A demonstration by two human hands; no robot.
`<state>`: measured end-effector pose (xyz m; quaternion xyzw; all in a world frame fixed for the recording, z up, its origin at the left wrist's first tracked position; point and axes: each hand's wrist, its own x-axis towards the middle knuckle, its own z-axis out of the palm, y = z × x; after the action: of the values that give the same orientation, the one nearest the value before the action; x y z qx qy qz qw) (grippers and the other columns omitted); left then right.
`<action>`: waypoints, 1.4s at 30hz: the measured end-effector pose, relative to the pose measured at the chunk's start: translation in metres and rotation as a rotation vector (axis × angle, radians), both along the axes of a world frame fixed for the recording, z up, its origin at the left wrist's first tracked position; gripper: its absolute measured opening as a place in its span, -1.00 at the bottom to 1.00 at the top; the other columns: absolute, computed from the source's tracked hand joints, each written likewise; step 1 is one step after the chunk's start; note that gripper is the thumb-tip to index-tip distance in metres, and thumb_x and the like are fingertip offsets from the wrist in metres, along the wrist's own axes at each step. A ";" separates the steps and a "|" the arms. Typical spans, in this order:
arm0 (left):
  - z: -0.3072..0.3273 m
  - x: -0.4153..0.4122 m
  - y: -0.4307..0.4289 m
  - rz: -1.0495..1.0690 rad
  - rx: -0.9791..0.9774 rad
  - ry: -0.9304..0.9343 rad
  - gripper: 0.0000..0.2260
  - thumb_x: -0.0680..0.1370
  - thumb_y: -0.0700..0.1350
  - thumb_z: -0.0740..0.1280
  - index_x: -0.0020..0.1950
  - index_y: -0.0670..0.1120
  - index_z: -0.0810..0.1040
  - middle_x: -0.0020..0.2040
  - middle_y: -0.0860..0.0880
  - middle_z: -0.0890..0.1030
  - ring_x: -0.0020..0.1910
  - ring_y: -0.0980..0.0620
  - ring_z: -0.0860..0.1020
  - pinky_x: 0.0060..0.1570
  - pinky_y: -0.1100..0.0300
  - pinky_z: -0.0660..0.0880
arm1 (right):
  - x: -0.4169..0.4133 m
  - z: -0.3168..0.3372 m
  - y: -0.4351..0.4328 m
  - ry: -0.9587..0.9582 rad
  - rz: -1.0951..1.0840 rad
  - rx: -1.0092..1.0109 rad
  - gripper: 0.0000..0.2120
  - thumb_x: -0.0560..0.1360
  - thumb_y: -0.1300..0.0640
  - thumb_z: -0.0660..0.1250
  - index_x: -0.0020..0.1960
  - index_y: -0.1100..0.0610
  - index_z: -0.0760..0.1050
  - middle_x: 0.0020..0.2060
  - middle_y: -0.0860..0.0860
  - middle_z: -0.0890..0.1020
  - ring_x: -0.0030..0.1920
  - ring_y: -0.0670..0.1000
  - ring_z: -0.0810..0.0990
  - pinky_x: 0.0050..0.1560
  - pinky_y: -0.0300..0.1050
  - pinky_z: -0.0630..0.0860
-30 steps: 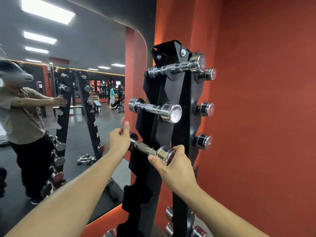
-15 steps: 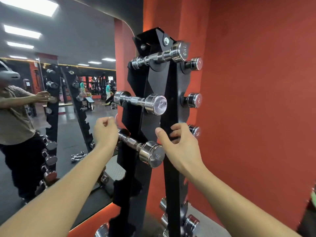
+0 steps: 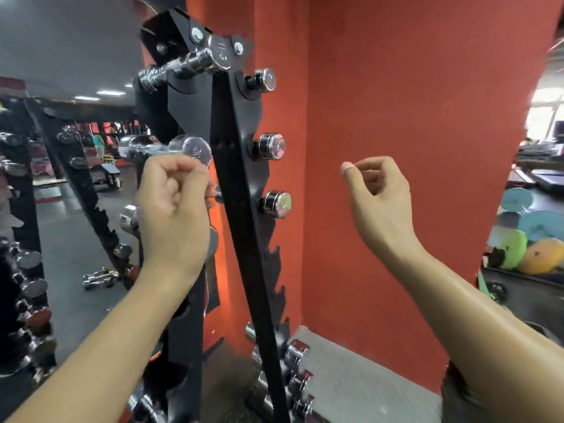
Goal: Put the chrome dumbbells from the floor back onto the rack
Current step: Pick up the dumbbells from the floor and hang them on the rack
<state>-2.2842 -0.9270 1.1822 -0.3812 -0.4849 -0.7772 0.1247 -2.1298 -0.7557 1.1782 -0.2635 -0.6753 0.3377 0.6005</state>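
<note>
I get soft motion blur everywhere. Daylight blows out the window (image 3: 543,117); the chrome dumbbells (image 3: 271,146) glint, and the edges bow.

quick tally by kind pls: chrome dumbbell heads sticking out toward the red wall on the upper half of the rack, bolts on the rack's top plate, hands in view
round chrome dumbbell heads: 3
silver bolts: 3
bare hands: 2
total: 8

Left hand (image 3: 174,215) is balled up, gripping nothing, right in front of a chrome dumbbell (image 3: 129,219) on the black rack (image 3: 241,227). Right hand (image 3: 380,203) hangs loose over by the red wall (image 3: 396,87).
</note>
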 end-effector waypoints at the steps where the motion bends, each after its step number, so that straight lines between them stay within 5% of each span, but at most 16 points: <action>1: -0.001 0.018 0.007 -0.035 -0.031 0.006 -0.85 0.61 -0.24 0.30 -0.05 0.01 0.49 -0.22 0.04 0.58 -0.24 0.15 0.58 -0.18 0.25 0.55 | 0.017 -0.002 0.001 0.000 0.005 -0.009 -0.80 0.59 -0.12 0.36 0.05 0.00 0.53 -0.14 -0.13 0.64 -0.22 -0.24 0.56 -0.09 -0.21 0.51; 8: -0.027 0.182 0.074 -0.249 -0.304 -0.051 -0.90 0.65 -0.22 0.30 0.02 -0.02 0.49 -0.20 0.00 0.61 -0.30 0.15 0.56 -0.23 0.22 0.54 | 0.198 -0.034 0.020 -0.117 -0.060 -0.006 -0.84 0.60 -0.11 0.36 0.00 -0.03 0.51 -0.22 -0.14 0.60 -0.29 -0.22 0.52 -0.26 -0.37 0.39; 15: -0.090 0.421 0.148 -0.470 -0.436 -0.076 -0.88 0.59 -0.21 0.34 0.01 0.02 0.49 -0.18 0.02 0.61 -0.31 0.16 0.56 -0.32 0.26 0.53 | 0.445 -0.084 0.039 -0.374 -0.145 -0.097 -0.79 0.59 -0.13 0.38 0.09 -0.01 0.52 -0.11 -0.14 0.64 -0.11 -0.13 0.62 -0.08 -0.26 0.52; 17: -0.115 0.486 0.167 -0.557 -0.489 -0.071 -0.87 0.59 -0.20 0.36 0.00 0.03 0.49 -0.15 -0.01 0.60 -0.30 0.17 0.57 -0.28 0.22 0.54 | 0.510 -0.100 0.041 -0.431 -0.188 -0.152 -0.77 0.59 -0.13 0.39 0.11 0.00 0.52 -0.08 -0.14 0.64 -0.07 -0.14 0.63 -0.03 -0.40 0.49; 20: -0.153 0.574 0.193 -0.675 -0.574 -0.066 -0.86 0.60 -0.20 0.37 -0.02 0.05 0.50 -0.13 -0.01 0.60 -0.24 0.14 0.58 -0.15 0.10 0.59 | 0.594 -0.130 0.049 -0.508 -0.275 -0.231 -0.74 0.59 -0.09 0.40 0.16 0.06 0.54 -0.02 -0.08 0.67 0.00 -0.09 0.64 -0.06 -0.74 0.19; 25: -0.203 0.682 0.229 -0.831 -0.698 -0.028 -0.88 0.54 -0.07 0.41 -0.02 0.12 0.51 -0.05 0.02 0.62 0.01 -0.05 0.64 0.08 -0.01 0.60 | 0.693 -0.184 0.075 -0.522 -0.425 -0.315 -0.77 0.57 -0.05 0.42 0.15 0.04 0.55 -0.10 -0.18 0.61 -0.07 -0.21 0.59 0.07 -0.20 0.54; 29: -0.237 0.740 0.267 -0.925 -0.769 -0.030 -0.89 0.59 -0.11 0.40 0.04 0.07 0.52 -0.01 0.04 0.62 0.08 -0.02 0.63 0.15 0.01 0.59 | 0.742 -0.223 0.108 -0.573 -0.474 -0.376 -0.83 0.56 -0.01 0.42 0.10 0.01 0.53 -0.16 -0.20 0.58 -0.17 -0.24 0.55 -0.01 -0.21 0.52; 35: -0.304 0.799 0.352 -1.009 -0.891 -0.133 -0.89 0.59 -0.12 0.41 0.07 0.01 0.52 -0.07 0.07 0.60 -0.11 0.17 0.59 -0.06 0.26 0.56 | 0.793 -0.295 0.185 -0.628 -0.497 -0.497 -0.84 0.52 0.03 0.44 0.06 0.00 0.52 -0.18 -0.15 0.61 -0.18 -0.11 0.57 0.05 -0.12 0.57; 42: -0.358 0.841 0.452 -0.956 -1.048 -0.325 -0.89 0.55 -0.09 0.40 0.02 0.08 0.54 -0.11 0.12 0.61 -0.11 0.19 0.60 0.11 0.02 0.63 | 0.817 -0.340 0.284 -0.729 -0.439 -0.603 -0.88 0.53 0.07 0.41 0.03 -0.02 0.50 -0.15 -0.09 0.64 -0.13 -0.05 0.61 -0.01 -0.19 0.54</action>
<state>-1.4431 -0.4753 0.8247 -0.4408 -0.5864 -0.4591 -0.5010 -1.3129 -0.4718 0.8381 -0.6605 -0.6421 0.2697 0.2806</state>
